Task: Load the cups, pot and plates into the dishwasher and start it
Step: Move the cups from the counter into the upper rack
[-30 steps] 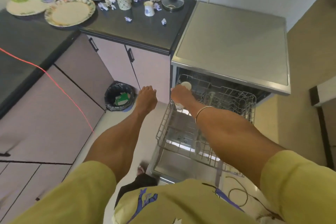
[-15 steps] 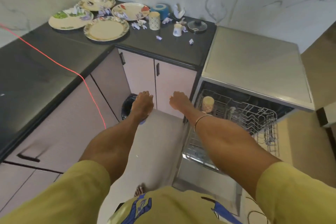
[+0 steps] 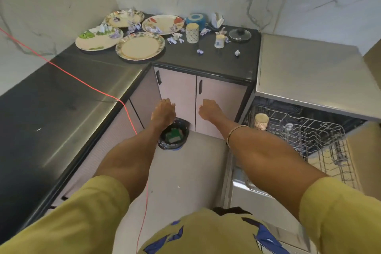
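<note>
Both hands have left the dishwasher rack (image 3: 321,130), where one cup (image 3: 261,121) now stands at its far left corner, and they reach toward the bench (image 3: 216,57). Left hand (image 3: 162,110) and right hand (image 3: 210,110) hold nothing, fingers loosely curled (how far is hard to tell). Four plates (image 3: 140,46), a tall patterned cup (image 3: 192,32), a small cup (image 3: 220,40) and a blue pot (image 3: 195,19) wait at the far bench. Likely ceramic: stiff, breakable, probably slick; grip cups round the body.
</note>
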{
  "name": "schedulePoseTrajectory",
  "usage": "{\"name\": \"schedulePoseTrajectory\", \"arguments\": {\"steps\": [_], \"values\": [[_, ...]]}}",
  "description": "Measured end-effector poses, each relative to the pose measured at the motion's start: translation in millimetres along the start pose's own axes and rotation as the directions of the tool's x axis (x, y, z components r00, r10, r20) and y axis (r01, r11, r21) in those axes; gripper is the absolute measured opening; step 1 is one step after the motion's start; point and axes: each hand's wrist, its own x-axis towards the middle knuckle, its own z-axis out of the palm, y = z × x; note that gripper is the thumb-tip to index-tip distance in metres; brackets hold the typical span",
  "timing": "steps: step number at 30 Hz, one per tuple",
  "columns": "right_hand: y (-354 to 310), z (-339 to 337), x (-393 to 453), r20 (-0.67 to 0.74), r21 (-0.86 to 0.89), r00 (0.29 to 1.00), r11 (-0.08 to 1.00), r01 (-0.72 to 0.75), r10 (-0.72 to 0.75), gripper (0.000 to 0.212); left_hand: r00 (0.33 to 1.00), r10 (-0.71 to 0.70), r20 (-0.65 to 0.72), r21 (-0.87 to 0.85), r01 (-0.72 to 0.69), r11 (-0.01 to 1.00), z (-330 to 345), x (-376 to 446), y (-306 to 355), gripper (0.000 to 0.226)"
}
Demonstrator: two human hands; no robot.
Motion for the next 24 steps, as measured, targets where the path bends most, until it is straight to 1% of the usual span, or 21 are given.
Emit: {"name": "schedulePoseTrajectory", "arguments": {"steps": [3, 6, 10, 13, 15, 17, 18, 21, 24], "values": [[-4.4, -4.8, 18.4, -0.024, -0.008, 1.0, 1.0, -0.011, 0.011, 0.036, 1.0, 0.026, 0.0, -0.012, -0.026, 1.0, -3.6, 16.4, 5.4, 0.036], [-6.5, -11.5, 45.4, -0.057, -0.029, 0.998, 0.999, -0.021, 0.02, 0.038, 0.996, 0.087, 0.006, 0.022, -0.087, 0.996, -6.2, 39.0, 12.3, 0.035], [-7.9, -26.1, 89.8, -0.083, -0.053, 0.996, 0.997, -0.047, 0.042, 0.038, 0.998, 0.056, 0.018, -0.011, -0.056, 0.998, -3.4, 87.3, 11.2, 0.035], [-7.6, -46.2, 132.3, -0.135, -0.045, 0.989, 0.997, -0.064, 0.058, 0.036, 0.999, 0.046, 0.003, -0.029, -0.046, 0.998, 0.7, 152.2, 13.6, 0.038], [-6.0, -65.0, 157.4, -0.144, -0.056, 0.988, 0.996, -0.071, 0.063, 0.034, 0.999, 0.043, -0.027, -0.083, -0.045, 0.996, -5.9, 192.8, 28.5, 0.035], [-2.3, -83.5, 183.3, -0.127, -0.084, 0.99, 0.994, -0.074, 0.063, 0.035, 0.995, 0.095, -0.022, -0.108, -0.097, 0.989, -14.5, 228.1, 50.4, 0.031], [-0.2, -92.9, 197.5, -0.125, -0.089, 0.99, 0.993, -0.08, 0.068, 0.036, 0.992, 0.12, -0.033, -0.086, -0.123, 0.989, -17.7, 246.8, 60.6, 0.031], [7.2, -118.7, 238.2, -0.126, -0.103, 0.989, 0.99, -0.095, 0.081, 0.036, 0.992, 0.111, -0.06, -0.098, -0.117, 0.988, -17.2, 300.9, 79.1, 0.037], [18.0, -138.5, 273.5, -0.13, -0.121, 0.988, 0.988, -0.098, 0.082, 0.033, 0.993, 0.118, -0.014, -0.062, -0.119, 0.991, -11.2, 339.6, 93.6, 0.041]]}}
